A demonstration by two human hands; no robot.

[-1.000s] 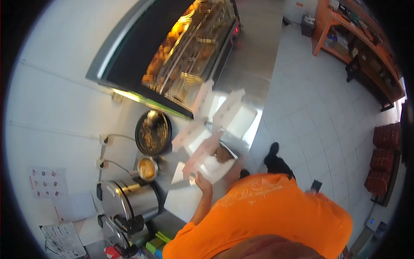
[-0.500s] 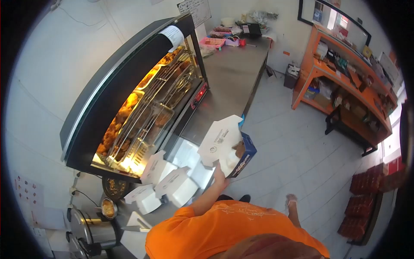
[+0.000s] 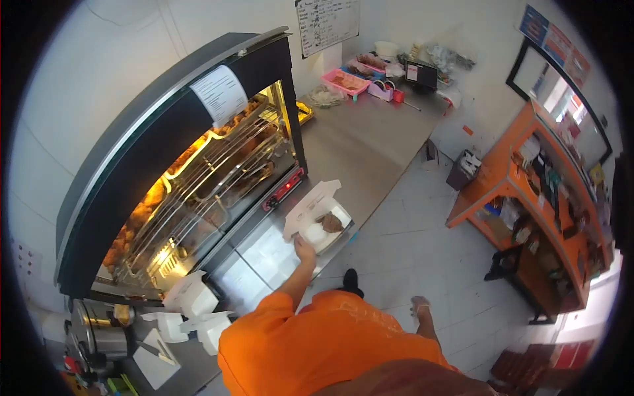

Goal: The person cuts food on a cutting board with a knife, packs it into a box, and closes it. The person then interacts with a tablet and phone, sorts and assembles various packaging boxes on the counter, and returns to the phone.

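My left hand [image 3: 304, 251] is closed on the near left side of a food box [image 3: 335, 241], its thumb by the lid hinge. The box is at the steel counter's front edge with its white lid [image 3: 314, 208] tipped back. Inside lie white rice [image 3: 318, 235] and a brown piece of food [image 3: 329, 222] that looks like fried chicken. Whether the box rests fully on the counter is hard to tell. My right hand [image 3: 421, 306] hangs low at my side above the tiled floor, away from the counter; its fingers are small and blurred.
A lit glass display warmer [image 3: 198, 191] with fried food on racks stands at left. Several open white boxes [image 3: 193, 294] sit below it, near a steel pot [image 3: 99, 330]. Pink trays [image 3: 346, 82] are at the counter's far end. An orange shelf unit [image 3: 489, 171] stands right.
My left hand has moved the food box forward, from in front of the counter to its edge, and the box is now more level. The view has shifted; my right hand stays low.
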